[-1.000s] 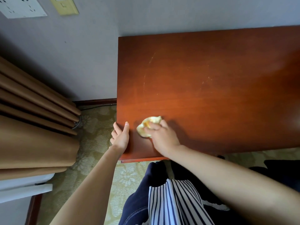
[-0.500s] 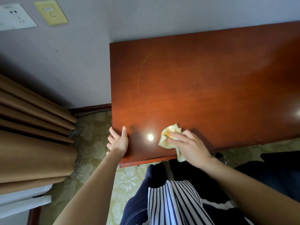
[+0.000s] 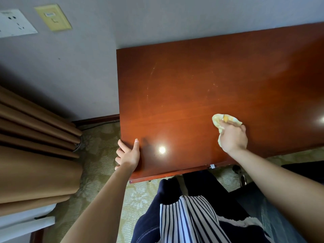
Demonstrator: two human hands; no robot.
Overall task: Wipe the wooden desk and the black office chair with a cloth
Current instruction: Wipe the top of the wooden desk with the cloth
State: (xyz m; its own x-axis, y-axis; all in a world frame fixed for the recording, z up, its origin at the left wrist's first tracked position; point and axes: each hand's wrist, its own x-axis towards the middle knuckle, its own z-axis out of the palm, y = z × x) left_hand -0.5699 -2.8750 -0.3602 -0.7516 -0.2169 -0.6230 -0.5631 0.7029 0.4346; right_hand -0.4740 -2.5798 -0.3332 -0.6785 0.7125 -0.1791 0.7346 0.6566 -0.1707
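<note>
The reddish wooden desk (image 3: pixel 201 81) fills the upper right of the head view, its glossy top showing faint streaks. My right hand (image 3: pixel 232 137) grips a crumpled pale yellow cloth (image 3: pixel 222 120) and presses it on the desk near the front edge, right of centre. My left hand (image 3: pixel 128 155) holds the desk's left edge near the front corner, thumb on top and fingers over the side. The black office chair (image 3: pixel 298 174) shows only partly at the lower right, below my right forearm.
Brown curtains (image 3: pixel 35 146) hang at the left beside the desk. A grey wall (image 3: pixel 78 67) with a white socket plate (image 3: pixel 14 23) and a yellow switch plate (image 3: pixel 52 17) is behind. Patterned carpet (image 3: pixel 98 155) lies below. My legs and striped top are at the bottom.
My right hand slid the cloth to the right along the desk's front part, from beside the left hand to right of centre. My left hand stayed on the left edge.
</note>
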